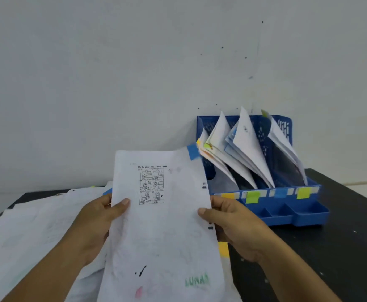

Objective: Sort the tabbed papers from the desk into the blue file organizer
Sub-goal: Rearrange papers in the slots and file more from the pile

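Note:
I hold a white sheet (167,225) with a small comic print upright in front of me. A blue tab (193,151) sticks out at its top right corner. My left hand (99,223) grips its left edge, thumb on the front. My right hand (232,225) grips its right edge the same way. The blue file organizer (287,201) stands to the right against the wall, its slots holding leaning papers. Yellow, green and blue tabs mark its front rail. A loose pile of papers (32,225) lies on the desk at the left.
The black desk (341,247) runs to the right and front of the organizer. A yellow tab (223,247) peeks from under the held sheet. The white wall stands close behind. Small tray compartments (298,211) sit at the organizer's front.

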